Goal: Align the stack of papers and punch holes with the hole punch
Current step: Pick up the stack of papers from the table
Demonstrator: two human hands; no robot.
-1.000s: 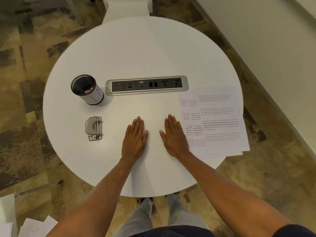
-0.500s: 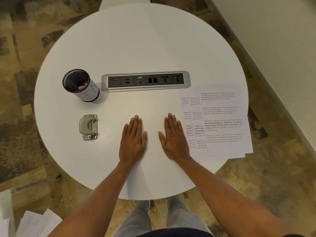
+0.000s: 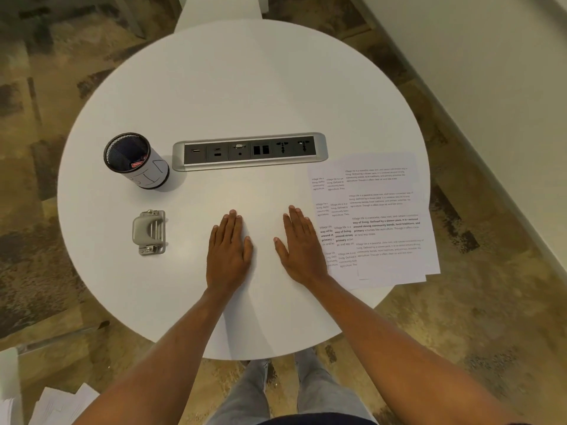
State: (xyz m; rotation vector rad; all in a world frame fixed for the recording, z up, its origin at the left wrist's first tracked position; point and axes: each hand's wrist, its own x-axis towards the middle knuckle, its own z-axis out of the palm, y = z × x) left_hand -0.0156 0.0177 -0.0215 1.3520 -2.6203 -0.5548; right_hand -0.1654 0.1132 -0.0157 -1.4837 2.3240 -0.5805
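Resting flat and empty on the table, left hand, right hand touching fanned papers, punch left

Flat hands between hole punch, papers

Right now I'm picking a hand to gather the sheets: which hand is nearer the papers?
The right hand, flat on the table beside the fanned-out papers; the left hand lies farther away.
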